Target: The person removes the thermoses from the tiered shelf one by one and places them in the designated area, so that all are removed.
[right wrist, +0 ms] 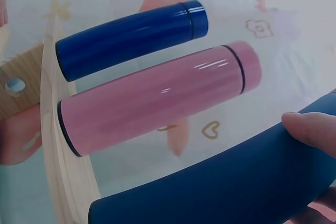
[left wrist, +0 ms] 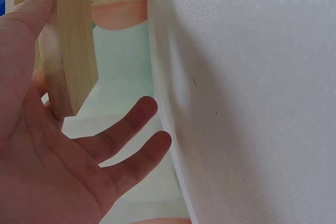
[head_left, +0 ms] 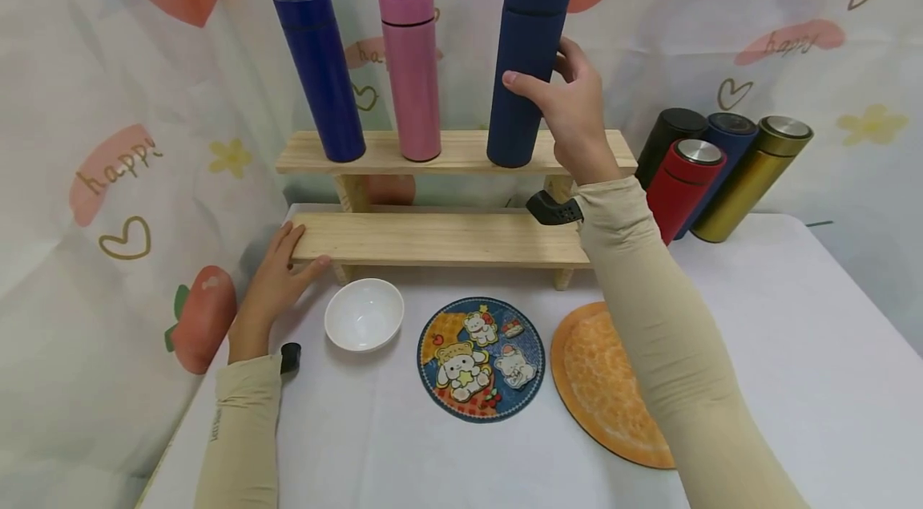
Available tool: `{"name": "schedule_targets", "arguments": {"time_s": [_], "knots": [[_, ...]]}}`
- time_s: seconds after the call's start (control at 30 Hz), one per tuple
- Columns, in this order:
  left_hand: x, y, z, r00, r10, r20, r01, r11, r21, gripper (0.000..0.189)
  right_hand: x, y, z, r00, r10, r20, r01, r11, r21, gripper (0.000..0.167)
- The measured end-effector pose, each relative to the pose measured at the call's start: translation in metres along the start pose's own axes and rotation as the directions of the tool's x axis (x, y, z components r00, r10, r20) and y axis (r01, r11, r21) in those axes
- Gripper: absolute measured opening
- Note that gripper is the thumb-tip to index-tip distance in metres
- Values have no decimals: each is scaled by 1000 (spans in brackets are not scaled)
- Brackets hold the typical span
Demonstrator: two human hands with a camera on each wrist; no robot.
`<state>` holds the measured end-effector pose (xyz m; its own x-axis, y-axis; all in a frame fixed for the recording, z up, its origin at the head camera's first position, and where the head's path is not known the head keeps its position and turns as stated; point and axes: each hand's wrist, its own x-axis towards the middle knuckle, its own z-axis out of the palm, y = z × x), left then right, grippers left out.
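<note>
In the head view my right hand (head_left: 580, 112) grips a dark blue thermos flask (head_left: 529, 68), thumb across its front and fingers behind. The flask stands slightly tilted at the right part of the upper tier of a wooden two-tier shelf (head_left: 440, 236). To its left on that tier stand a pink thermos flask (head_left: 411, 76) and a royal blue thermos flask (head_left: 320, 76). My left hand (head_left: 277, 276) holds the left end of the lower board, with thumb and fingers on either side. Two of its fingers (left wrist: 142, 156) stretch free below the board in the left wrist view.
On the right of the table (head_left: 808, 317) stand a red flask (head_left: 681, 188), a black flask (head_left: 667, 142), another blue flask (head_left: 728, 148) and a gold flask (head_left: 753, 180). A white bowl (head_left: 364, 315), a cartoon round mat (head_left: 481, 361) and an orange round mat (head_left: 606, 381) lie before the shelf.
</note>
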<state>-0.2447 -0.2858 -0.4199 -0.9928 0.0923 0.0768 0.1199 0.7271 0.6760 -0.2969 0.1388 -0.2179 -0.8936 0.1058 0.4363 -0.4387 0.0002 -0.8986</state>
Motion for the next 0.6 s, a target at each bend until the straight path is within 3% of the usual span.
{"name": "schedule_targets", "arguments": {"time_s": [0.6], "knots": [[0,3,1,1000,-11,16,11,1000,3,95,-40,0,-38,999,-16,-48,17,1000,21,67]]}}
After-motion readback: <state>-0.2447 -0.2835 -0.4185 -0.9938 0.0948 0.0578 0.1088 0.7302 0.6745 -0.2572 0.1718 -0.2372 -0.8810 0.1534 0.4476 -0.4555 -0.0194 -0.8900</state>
